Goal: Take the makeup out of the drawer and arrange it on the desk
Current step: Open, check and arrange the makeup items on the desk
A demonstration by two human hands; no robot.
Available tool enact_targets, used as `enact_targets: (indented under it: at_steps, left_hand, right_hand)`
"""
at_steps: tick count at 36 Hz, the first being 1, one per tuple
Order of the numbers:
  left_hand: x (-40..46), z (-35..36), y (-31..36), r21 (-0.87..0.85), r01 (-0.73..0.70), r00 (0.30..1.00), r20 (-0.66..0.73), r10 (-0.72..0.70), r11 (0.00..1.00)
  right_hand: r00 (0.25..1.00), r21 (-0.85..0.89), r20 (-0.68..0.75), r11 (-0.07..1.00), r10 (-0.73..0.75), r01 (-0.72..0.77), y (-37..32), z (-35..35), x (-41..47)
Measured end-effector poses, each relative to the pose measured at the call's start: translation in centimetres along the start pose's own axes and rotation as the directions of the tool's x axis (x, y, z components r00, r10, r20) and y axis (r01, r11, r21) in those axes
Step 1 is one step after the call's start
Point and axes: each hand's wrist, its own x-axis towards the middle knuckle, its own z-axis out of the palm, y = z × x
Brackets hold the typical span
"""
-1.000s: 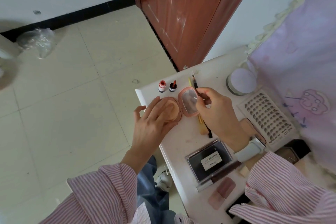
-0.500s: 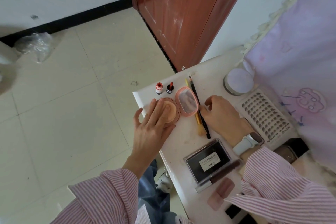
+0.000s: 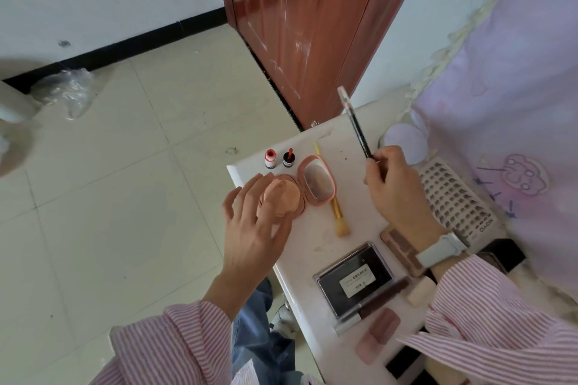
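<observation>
Since half a second earlier the black pencil (image 3: 356, 125) had left the surface (image 3: 359, 228) — it had lain alongside the yellow brush (image 3: 336, 209), just right of the open pink compact (image 3: 300, 189), and now it stood raised and tilted, its clear cap pointing up toward the door (image 3: 300, 25). The right hand (image 3: 397, 194) had risen with it, its fingers (image 3: 375, 172) pinched on the pencil's lower end. The left hand (image 3: 250, 228) had stayed put at the compact's near-left edge, its fingers spread and relaxed, their tips resting on the round tan puff (image 3: 280, 197) in the compact's base; it gripped nothing.

Most of the makeup already lay out around the compact: two small bottles (image 3: 278, 159) just beyond it, the brush touching its right rim, a black palette (image 3: 355, 281) nearer the person, a lash tray (image 3: 453, 197) well to its right and a round lilac box (image 3: 403, 142) beyond that. The drawer could not be seen.

The step in hand appeared to be arranging rather than fetching — the pencil was being shifted to a tidier spot. The next move would call for lowering it into the bare strip to the right of the compact and brush, laid flat and roughly parallel to the brush, with the pinch released only once it rested, since a round pencil could roll toward the edge.
</observation>
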Motion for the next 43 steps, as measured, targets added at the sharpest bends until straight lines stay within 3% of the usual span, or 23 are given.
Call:
enact_targets:
  at_steps: [6, 12, 21, 30, 33, 36, 39, 43]
  left_hand:
    - [2.5, -1.6, 1.0, 0.000, -0.029, 0.993, -0.113, 0.029, 1.000]
    - [4.1, -2.8, 1.4, 0.014, -0.141, 0.974, -0.174, 0.141, 0.990]
    - [4.5, -3.6, 1.0, 0.121, -0.245, 0.943, -0.199, 0.265, 0.962]
    - [4.6, -3.7, 0.6, 0.066, -0.196, 0.977, -0.071, 0.201, 0.978]
    - [4.5, -4.2, -0.6, -0.001, -0.069, 0.996, -0.056, 0.069, 0.998]
    - [4.1, -4.4, -1.4, 0.004, -0.011, 0.999, -0.045, 0.011, 1.000]
    - [3.5, -3.8, -1.2, -0.004, 0.071, 0.997, -0.036, -0.071, 0.997]
    - [3.1, -3.1, 0.0, -0.057, 0.185, 0.982, -0.036, -0.187, 0.981]
  right_hand:
    - [0.964, 0.040, -0.012, 0.963, -0.267, 0.268, -0.6, -2.1, -1.1]
    - [0.866, -0.183, 0.010, 0.850, -0.500, 0.493, -2.0, -3.6, -2.0]
    - [0.815, -0.205, 0.138, 0.789, -0.563, 0.580, -2.1, -3.5, -1.8]
    - [0.750, -0.384, 0.096, 0.671, -0.654, 0.634, -1.7, -3.2, -0.9]
    - [0.801, -0.373, -0.013, 0.746, -0.598, 0.552, -0.6, -4.1, -0.2]
    - [0.915, -0.235, -0.116, 0.906, -0.386, 0.352, 0.0, -4.6, 0.5]
    - [0.982, -0.062, -0.073, 0.984, -0.173, 0.168, -0.5, -3.5, 0.9]
    - [0.999, -0.063, -0.032, 0.998, -0.028, 0.026, -0.4, -0.7, 1.5]
